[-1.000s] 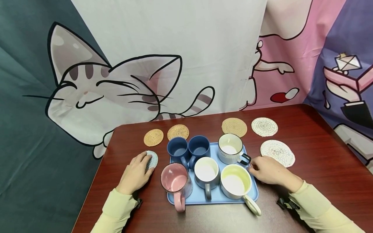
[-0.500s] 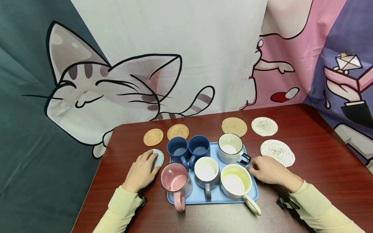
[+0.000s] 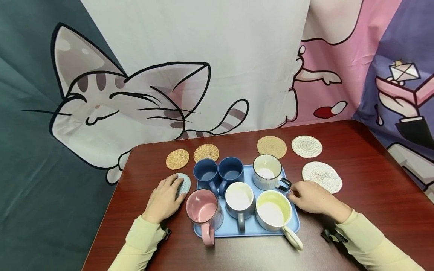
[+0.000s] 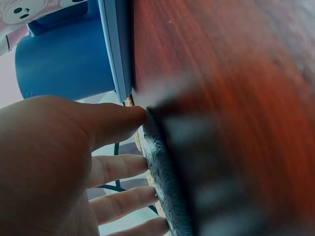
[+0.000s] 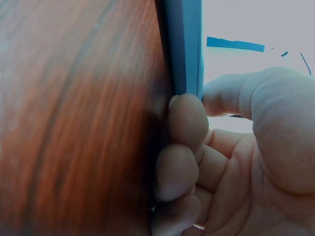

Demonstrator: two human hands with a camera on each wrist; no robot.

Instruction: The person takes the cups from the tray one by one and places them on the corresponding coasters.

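Left hand (image 3: 162,201) palm down, fingers extended and ungripping, tips on the pale-blue coaster (image 3: 184,185), which lies flat on the counter (image 3: 257,256) beside the blue tray (image 3: 231,226). Right hand (image 3: 313,197) bent inward, pinching the tray's right edge. Right wrist view gives the curled fingertips against the rim; from the head they are mostly hidden.

my head view comes through evenly bright and sharp, with pale glare low on the table (image 3: 251,256). over my left wrist feed the table smears out of focus, and soft dark shadow pools beside the coaster (image 4: 165,184). my right wrist feed burns nearly white behind the right hand (image 5: 266,152).
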